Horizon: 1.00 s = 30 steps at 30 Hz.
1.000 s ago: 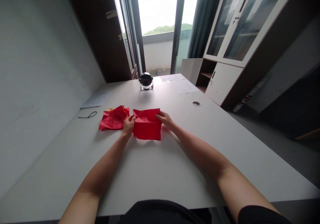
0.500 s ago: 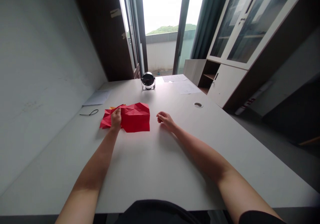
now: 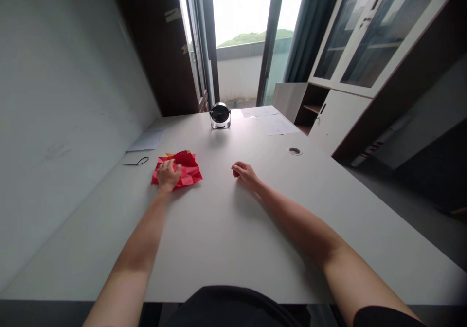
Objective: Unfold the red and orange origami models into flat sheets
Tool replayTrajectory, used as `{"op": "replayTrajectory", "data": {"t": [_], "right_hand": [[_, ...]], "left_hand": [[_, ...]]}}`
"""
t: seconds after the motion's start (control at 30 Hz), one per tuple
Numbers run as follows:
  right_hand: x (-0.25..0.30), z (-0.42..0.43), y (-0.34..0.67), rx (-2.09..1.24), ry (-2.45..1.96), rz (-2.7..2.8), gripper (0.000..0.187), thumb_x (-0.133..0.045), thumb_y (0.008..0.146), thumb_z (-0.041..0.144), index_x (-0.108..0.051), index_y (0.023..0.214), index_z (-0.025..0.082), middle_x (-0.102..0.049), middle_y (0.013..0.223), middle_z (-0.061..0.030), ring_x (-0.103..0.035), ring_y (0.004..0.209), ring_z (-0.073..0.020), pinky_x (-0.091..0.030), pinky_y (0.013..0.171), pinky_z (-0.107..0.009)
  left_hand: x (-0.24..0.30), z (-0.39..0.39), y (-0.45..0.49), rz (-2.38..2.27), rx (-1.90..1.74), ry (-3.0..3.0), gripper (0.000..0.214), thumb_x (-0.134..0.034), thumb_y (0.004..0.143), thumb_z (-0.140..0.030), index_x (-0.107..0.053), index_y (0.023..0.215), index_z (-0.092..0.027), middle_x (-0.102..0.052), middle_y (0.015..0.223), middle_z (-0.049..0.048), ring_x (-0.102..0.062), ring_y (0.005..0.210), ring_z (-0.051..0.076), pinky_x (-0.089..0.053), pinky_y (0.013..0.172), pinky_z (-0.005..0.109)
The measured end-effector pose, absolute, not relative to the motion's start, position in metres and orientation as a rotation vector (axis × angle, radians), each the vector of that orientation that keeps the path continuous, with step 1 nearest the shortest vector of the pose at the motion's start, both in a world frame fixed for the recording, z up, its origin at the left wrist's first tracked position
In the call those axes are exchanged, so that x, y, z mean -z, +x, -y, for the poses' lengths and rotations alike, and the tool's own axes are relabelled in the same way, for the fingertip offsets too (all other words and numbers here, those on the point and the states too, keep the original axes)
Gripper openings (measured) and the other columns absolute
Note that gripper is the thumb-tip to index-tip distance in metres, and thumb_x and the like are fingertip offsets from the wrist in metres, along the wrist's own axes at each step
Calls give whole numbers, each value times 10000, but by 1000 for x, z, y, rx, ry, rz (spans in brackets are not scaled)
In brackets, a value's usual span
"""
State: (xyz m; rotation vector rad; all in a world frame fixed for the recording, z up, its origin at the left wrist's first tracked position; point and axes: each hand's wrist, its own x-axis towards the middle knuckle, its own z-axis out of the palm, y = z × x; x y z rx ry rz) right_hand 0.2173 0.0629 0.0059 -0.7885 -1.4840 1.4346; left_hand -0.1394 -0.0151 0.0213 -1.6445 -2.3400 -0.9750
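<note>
A small pile of creased red paper sheets (image 3: 188, 172), with a bit of orange-yellow showing at its back edge, lies on the left part of the white table (image 3: 219, 239). My left hand (image 3: 168, 174) rests on top of the pile, palm down, fingers apart and thumb out to the side. To the right of the pile, apart from it, my right hand (image 3: 244, 172) is at the table with its fingers curled in. Nothing shows between those fingers.
A black loop of cord (image 3: 138, 162) and white paper (image 3: 146, 140) lie by the left wall. A round silver-and-black device (image 3: 220, 115) stands at the back. More papers (image 3: 279, 124) and a round cable hole (image 3: 295, 151) are at the right.
The red sheet that my left hand held up has come down onto the pile, and the hand has opened over it. My right hand stays nearly where it was. The view has shifted slightly.
</note>
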Motion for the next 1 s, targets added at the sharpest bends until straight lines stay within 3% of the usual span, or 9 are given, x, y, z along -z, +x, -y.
{"op": "replayTrajectory", "data": {"t": [0.1, 0.23, 0.4, 0.7, 0.87, 1.0], "right_hand": [[-7, -63, 214, -1347, -818, 1487, 272, -645, 800, 456, -627, 774, 185, -614, 608, 1, -530, 567, -128, -417, 577, -264], [-6, -62, 211, -1282, -828, 1513, 256, -630, 809, 447, -626, 775, 193, -615, 607, 2, -549, 576, -137, -430, 584, -272], [3, -60, 209, -1263, -846, 1560, 263, -621, 813, 454, -619, 766, 196, -609, 597, 5, -538, 560, -136, -420, 570, -270], [-3, -40, 204, -1180, -881, 1604, 272, -601, 862, 461, -613, 769, 206, -614, 605, -7, -554, 571, -156, -435, 587, -288], [-33, 12, 191, -1074, -835, 1715, 249, -590, 911, 446, -615, 785, 232, -631, 641, -28, -589, 605, -194, -457, 617, -330], [-85, 85, 205, -1111, -577, 1818, 171, -609, 909, 405, -651, 790, 290, -647, 702, -64, -607, 633, -236, -483, 622, -396]], "left_hand": [[-2, 5, -129, 2501, 794, -1834, 569, -618, 829, -535, -608, 1288, -199, -504, 1463, 217, -350, 1407, 442, -151, 1152, 656], [4, 8, -130, 2439, 828, -1890, 547, -596, 855, -461, -595, 1331, -192, -474, 1502, 205, -341, 1427, 418, -112, 1173, 636], [-17, 21, -103, 2058, 1092, -2044, 401, -530, 899, -313, -651, 1262, -191, -591, 1364, 163, -465, 1320, 354, -204, 1187, 519], [-24, 34, -50, 2060, 1378, -2192, 205, -567, 880, -274, -739, 987, -242, -676, 1156, 120, -544, 1162, 334, -336, 1104, 491], [-31, 109, 13, 2096, 1600, -2140, 218, -535, 919, -298, -728, 1015, -271, -677, 1074, 134, -579, 1080, 322, -411, 1009, 528], [-24, 207, 74, 2056, 1288, -2521, 260, -512, 929, -275, -709, 1086, -339, -694, 1001, 131, -627, 959, 286, -482, 881, 514]]}}
